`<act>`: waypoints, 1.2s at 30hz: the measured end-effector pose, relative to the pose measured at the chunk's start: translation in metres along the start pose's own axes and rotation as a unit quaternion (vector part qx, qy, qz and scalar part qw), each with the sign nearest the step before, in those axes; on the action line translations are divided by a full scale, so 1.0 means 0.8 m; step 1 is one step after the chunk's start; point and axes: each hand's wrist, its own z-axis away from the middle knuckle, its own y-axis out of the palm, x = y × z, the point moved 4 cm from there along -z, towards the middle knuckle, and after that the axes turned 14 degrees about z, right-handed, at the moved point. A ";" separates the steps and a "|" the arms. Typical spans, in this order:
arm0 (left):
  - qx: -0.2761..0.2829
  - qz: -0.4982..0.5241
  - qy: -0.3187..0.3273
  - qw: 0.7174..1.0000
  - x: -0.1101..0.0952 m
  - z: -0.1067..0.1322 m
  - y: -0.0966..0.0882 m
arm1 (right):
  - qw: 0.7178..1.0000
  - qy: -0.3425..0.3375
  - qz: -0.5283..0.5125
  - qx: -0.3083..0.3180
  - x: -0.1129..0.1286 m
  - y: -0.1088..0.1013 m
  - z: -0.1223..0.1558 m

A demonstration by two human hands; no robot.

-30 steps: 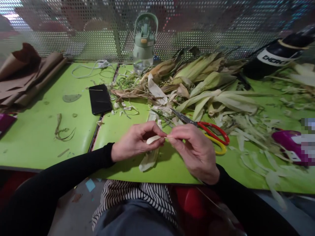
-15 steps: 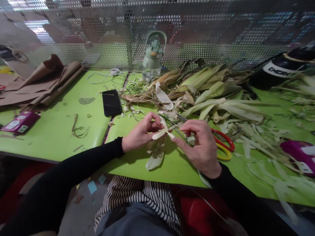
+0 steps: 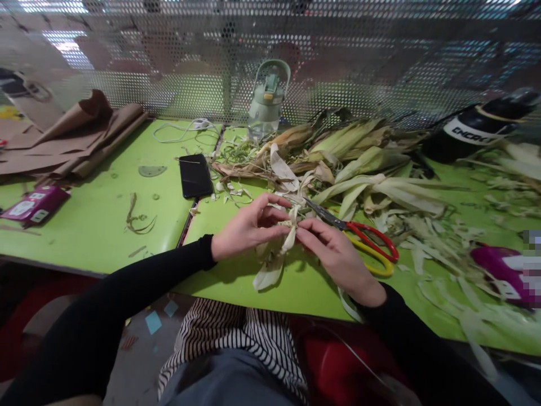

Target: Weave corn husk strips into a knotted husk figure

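Between my two hands is a small knotted piece of pale corn husk (image 3: 289, 239). My left hand (image 3: 252, 226) pinches it from the left, thumb against fingers. From the right, the fingertips of my right hand (image 3: 336, 254) close on the same piece. Below them a separate pale husk strip (image 3: 269, 274) lies on the green table (image 3: 228, 276). Scissors (image 3: 372, 239) with one red and one yellow handle lie just beyond my right hand, blades pointing up and left.
Husks (image 3: 359, 152) and shreds are heaped behind my hands. A phone (image 3: 195, 176), a clear protractor (image 3: 152, 170) and a white cable (image 3: 181, 132) lie leftward. A green-lidded bottle (image 3: 266, 104) stands by the perforated screen. Brown paper (image 3: 84, 141), purple packs (image 3: 36, 204) and a black bottle (image 3: 469, 129) flank the area.
My right hand has moved left and down, closer to my left hand. The held husk has turned from spread-out to more upright and bunched. More of the scissors shows.
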 end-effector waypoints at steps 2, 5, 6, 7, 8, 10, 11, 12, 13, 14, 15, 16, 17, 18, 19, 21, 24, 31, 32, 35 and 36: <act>-0.004 -0.003 -0.017 1.000 0.001 -0.001 -0.001 | 1.000 0.006 -0.003 0.014 0.000 0.000 0.000; -0.013 -0.033 -0.021 0.999 0.001 -0.001 -0.005 | 0.999 -0.009 0.018 0.031 0.003 0.000 0.001; -0.014 -0.027 -0.027 0.999 0.001 -0.001 -0.005 | 0.999 -0.012 0.023 0.036 0.004 0.000 0.002; -0.016 -0.012 -0.038 0.999 0.001 -0.001 -0.005 | 0.999 -0.015 0.027 0.038 0.005 0.000 0.002; -0.017 0.008 -0.054 0.998 0.002 -0.001 -0.005 | 0.999 -0.017 0.034 0.034 0.005 0.001 0.003; -0.012 0.049 -0.109 0.993 0.005 -0.001 -0.003 | 0.998 -0.022 0.053 0.001 0.005 0.000 0.003; -0.006 0.065 -0.143 0.988 0.007 -0.001 -0.002 | 0.998 -0.024 0.062 -0.023 0.004 -0.001 0.002; 0.000 0.081 -0.175 0.981 0.008 -0.001 -0.001 | 0.996 -0.026 0.070 -0.044 0.004 -0.002 0.001; 0.005 0.100 -0.200 0.975 0.009 -0.001 -0.001 | 0.995 -0.025 0.074 -0.056 0.002 -0.002 0.000; 0.008 0.119 -0.218 0.969 0.008 -0.002 -0.002 | 0.995 -0.022 0.075 -0.057 0.000 -0.002 -0.002; 0.008 0.137 -0.228 0.964 0.007 -0.003 -0.004 | 0.996 -0.016 0.075 -0.049 -0.002 -0.002 -0.004; 0.003 0.151 -0.233 0.961 0.006 -0.004 -0.009 | 0.996 -0.008 0.077 -0.042 -0.005 -0.003 -0.006; -0.006 0.159 -0.233 0.959 0.005 -0.005 -0.015 | 0.996 0.001 0.079 -0.040 -0.008 -0.005 -0.008; -0.014 0.151 -0.239 0.959 0.004 -0.006 -0.023 | 0.995 0.010 0.084 -0.044 -0.012 -0.007 -0.009; -0.025 0.131 -0.238 0.962 0.004 -0.007 -0.031 | 0.994 0.017 0.094 -0.050 -0.015 -0.011 -0.010; -0.051 0.039 -0.199 0.978 0.001 -0.008 -0.051 | 0.991 0.018 0.122 -0.056 -0.020 -0.016 -0.010; -0.081 -0.169 -0.138 0.973 -0.005 -0.003 -0.075 | 0.985 -0.013 0.169 -0.037 -0.023 -0.021 -0.008; -0.174 -0.403 0.004 0.898 -0.043 0.021 -0.086 | 0.960 -0.070 0.266 -0.046 -0.018 -0.042 0.005; -0.158 -0.409 0.017 0.898 -0.047 0.022 -0.078 | 0.957 -0.075 0.276 -0.038 -0.018 -0.042 0.006; -0.096 -0.380 0.019 0.920 -0.061 0.026 -0.042 | 0.948 -0.079 0.306 -0.018 -0.016 -0.037 0.005; -0.077 -0.368 0.013 0.926 -0.067 0.029 -0.028 | 0.946 -0.078 0.315 -0.019 -0.014 -0.035 0.004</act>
